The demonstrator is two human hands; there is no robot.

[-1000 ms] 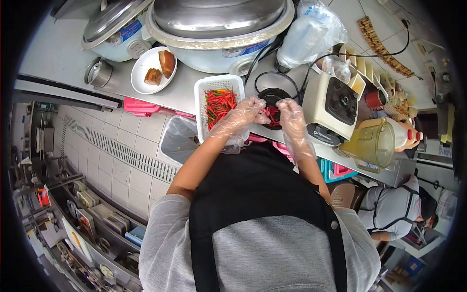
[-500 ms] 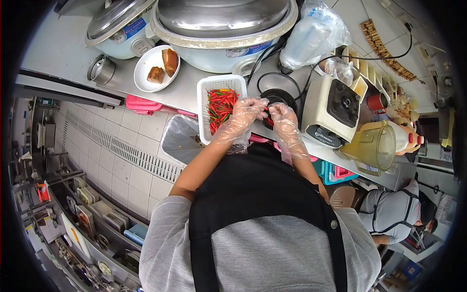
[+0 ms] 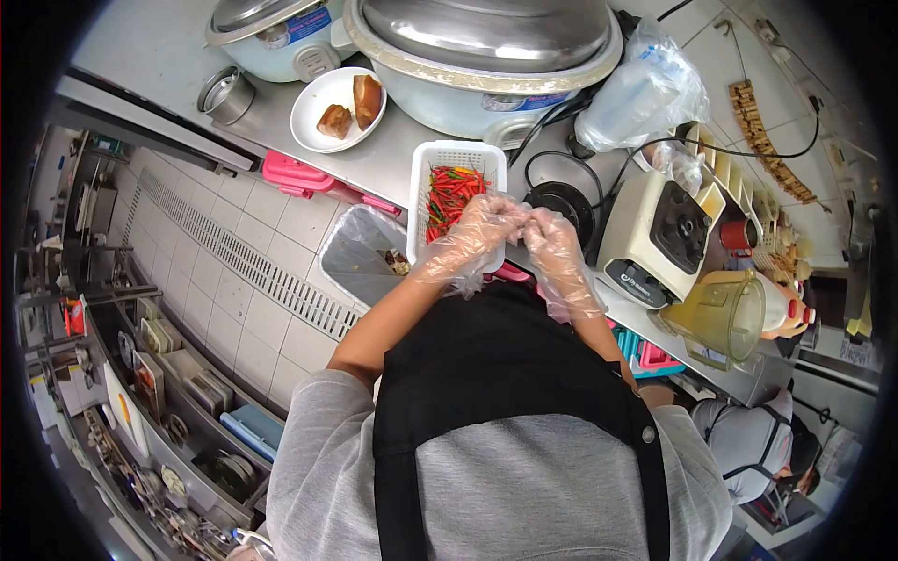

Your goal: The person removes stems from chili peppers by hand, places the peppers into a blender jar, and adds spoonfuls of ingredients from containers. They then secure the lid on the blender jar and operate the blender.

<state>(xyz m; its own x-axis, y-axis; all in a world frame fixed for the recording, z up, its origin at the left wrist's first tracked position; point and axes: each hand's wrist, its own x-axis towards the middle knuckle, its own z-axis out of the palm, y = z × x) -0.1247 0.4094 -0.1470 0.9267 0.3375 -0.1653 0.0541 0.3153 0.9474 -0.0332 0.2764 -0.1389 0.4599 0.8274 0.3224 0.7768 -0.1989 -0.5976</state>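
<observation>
My left hand [image 3: 489, 224] and my right hand [image 3: 552, 241] both wear clear plastic gloves. Their fingertips are pinched together, almost touching, over the counter edge. Whatever lies between them is too small and hidden to make out. Left of the fingers stands a white perforated basket [image 3: 498, 168] with a pile of red chilies [image 3: 455, 192], a few of them green or orange. My left hand covers part of its right side. Behind my right hand is a round black dish [image 3: 572, 208], partly hidden.
At the back stand a large rice cooker [image 3: 449, 98] and a white bowl [image 3: 313, 122] with two brown chunks. A blender base [image 3: 655, 245] and a yellowish jug [image 3: 716, 323] are to the right. A lined bin [image 3: 360, 248] sits below the counter. Another person [image 3: 748, 444] works at lower right.
The view has shifted, so the counter things appear further right. My hands have come closer together, and their fingertips now nearly meet.
</observation>
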